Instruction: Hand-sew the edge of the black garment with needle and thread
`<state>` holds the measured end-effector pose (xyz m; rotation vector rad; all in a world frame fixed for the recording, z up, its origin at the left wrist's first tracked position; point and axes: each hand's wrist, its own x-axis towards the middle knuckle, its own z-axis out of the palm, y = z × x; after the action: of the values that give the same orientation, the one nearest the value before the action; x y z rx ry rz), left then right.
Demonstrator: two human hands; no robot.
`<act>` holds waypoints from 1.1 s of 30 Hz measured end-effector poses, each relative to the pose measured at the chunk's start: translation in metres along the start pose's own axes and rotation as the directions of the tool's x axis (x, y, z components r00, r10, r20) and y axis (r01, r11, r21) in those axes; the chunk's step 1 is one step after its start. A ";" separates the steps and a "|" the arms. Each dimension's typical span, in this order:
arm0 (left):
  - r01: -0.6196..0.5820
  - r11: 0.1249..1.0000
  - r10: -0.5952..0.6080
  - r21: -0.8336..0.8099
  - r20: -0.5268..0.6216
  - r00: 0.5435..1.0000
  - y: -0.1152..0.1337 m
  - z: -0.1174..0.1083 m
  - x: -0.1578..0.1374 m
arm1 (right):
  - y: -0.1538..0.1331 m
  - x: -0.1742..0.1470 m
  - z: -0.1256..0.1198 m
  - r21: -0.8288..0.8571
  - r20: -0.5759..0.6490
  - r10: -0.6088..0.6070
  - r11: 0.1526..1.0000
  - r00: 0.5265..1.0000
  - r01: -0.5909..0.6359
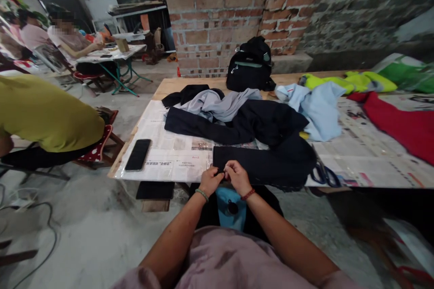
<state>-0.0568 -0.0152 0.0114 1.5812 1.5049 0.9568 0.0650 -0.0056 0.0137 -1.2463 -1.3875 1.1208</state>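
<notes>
A long piece of dark navy cloth [261,162], shaped like a trouser leg, lies across the table's near edge. At its near left corner, my left hand [212,180] is closed, fingertips pinched on the cloth edge. Close beside it, my right hand [237,178] is closed in a pinch, thumb against the fingers. Anything between those fingertips is too small to make out. Scissors with dark handles [325,175] lie to the right of the cloth. On my lap, under the hands, is a light blue item [231,207] with a dark round spot.
Behind the cloth lie more dark and grey garments [217,104], a light blue garment [318,108] and a black backpack [251,65]. A phone [138,155] rests on the newspaper-covered table [169,174] at left. Red cloth [403,122] is at right. A person in yellow-green [50,113] sits at left.
</notes>
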 end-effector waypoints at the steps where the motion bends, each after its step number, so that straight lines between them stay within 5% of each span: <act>1: 0.000 1.000 0.000 0.001 0.007 1.000 0.000 0.000 0.000 | 0.000 0.001 0.001 0.043 0.002 0.039 0.998 0.999 -0.039; 3: 0.008 1.000 -0.008 0.002 0.009 1.000 0.001 -0.001 0.000 | 0.002 0.001 -0.001 0.032 -0.004 0.007 0.999 1.000 -0.007; 5: 0.021 1.000 -0.021 0.000 0.001 1.000 0.002 0.000 0.000 | 0.002 -0.001 -0.006 -0.093 0.020 -0.165 0.982 0.986 0.166; 8: 0.016 1.000 -0.016 -0.007 -0.022 1.000 0.003 0.001 0.000 | 0.004 -0.003 -0.016 -0.271 0.147 -0.449 0.839 0.881 0.472; 10: 0.002 1.000 -0.002 -0.007 -0.034 0.999 0.003 0.002 -0.001 | 0.005 -0.005 -0.020 -0.312 0.184 -0.527 0.769 0.829 0.558; 18: -0.026 0.997 0.027 0.068 -0.027 0.999 0.003 0.004 -0.001 | 0.006 -0.007 -0.018 -0.426 0.166 -0.543 0.714 0.823 0.556; 27: 0.025 0.976 -0.013 0.217 -0.056 0.998 0.004 0.008 0.003 | 0.004 -0.007 -0.018 -0.470 0.282 -0.602 0.591 0.747 0.655; 30: -0.004 0.966 0.016 0.258 -0.046 0.999 0.003 0.010 0.001 | -0.016 -0.003 -0.021 -0.395 0.235 -0.602 0.658 0.763 0.641; 33: -0.023 0.970 0.028 0.240 -0.018 0.999 0.002 0.009 0.000 | -0.040 0.007 -0.023 -0.216 0.112 -0.467 0.850 0.877 0.480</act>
<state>-0.0481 -0.0155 0.0098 1.7684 1.6700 0.8323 0.0817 0.0000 0.0570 -0.9533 -1.7920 0.6605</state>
